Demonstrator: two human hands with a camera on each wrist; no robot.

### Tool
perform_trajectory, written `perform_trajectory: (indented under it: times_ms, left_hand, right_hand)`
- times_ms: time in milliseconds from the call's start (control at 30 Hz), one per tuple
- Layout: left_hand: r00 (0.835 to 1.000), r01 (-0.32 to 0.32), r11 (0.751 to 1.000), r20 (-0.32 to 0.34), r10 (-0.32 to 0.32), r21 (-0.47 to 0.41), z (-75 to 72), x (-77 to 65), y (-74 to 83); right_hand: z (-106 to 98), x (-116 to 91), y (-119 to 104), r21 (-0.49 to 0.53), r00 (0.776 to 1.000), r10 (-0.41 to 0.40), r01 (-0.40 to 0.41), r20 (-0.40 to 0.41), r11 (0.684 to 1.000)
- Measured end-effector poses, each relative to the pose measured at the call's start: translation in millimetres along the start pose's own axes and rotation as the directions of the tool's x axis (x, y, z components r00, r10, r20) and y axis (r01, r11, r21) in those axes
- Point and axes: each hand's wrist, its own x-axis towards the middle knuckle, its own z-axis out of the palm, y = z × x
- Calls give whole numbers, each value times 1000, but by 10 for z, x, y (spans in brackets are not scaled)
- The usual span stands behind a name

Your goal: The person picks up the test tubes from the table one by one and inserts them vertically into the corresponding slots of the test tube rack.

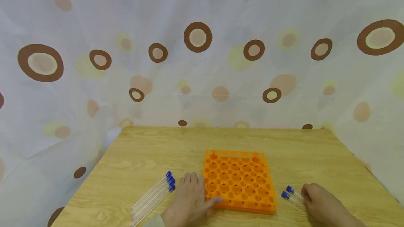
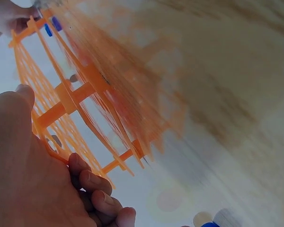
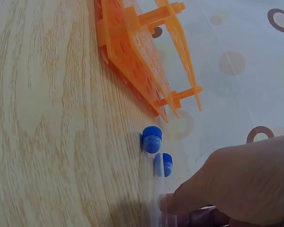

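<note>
Left hand against orange rack, right hand pinching blue-capped tubes

The right hand hides the ends of two tubes. Beyond it, the right wrist view crops the orange rack; near the left hand, the left one crops a blue cap.
</note>
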Motion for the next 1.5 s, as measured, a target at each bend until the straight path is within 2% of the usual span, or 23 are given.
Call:
perform_trajectory:
  times_ms: [200, 467, 733, 967, 1167, 1300, 1500]
  left_hand:
    - [1000, -12, 1000, -6, 12, 10, 1, -25, 23]
    - [997, 13, 1000, 70, -13, 0, -35, 13, 22]
    - [999, 11, 1000, 44, -11, -5, -7, -27, 21]
    - [1000, 8, 1000, 22, -8, 5, -25, -21, 25]
    - [1000, 5, 1000, 19, -5, 16, -35, -20, 22]
    - [1000, 5, 1000, 12, -5, 17, -35, -20, 21]
    - [1000, 10, 1000, 19, -10, 3, -24, -18, 26]
  right_hand:
    - [-18, -46, -1, 28, 999, 41, -42, 19, 999]
    - [-95, -65, -32, 31, 996, -5, 8, -87, 1000]
    - [-151, -53, -68, 51, 992, -13, 19, -126, 999]
    - [-184, -57, -153, 88, 963, -39, 64, -266, 994]
    - [-285, -45, -238, 172, 947, -6, 64, -321, 983]
    - [-348, -55, -276, 258, 961, 56, 16, -271, 966]
    - [-449, -68, -317, 447, 976, 143, -57, -161, 892]
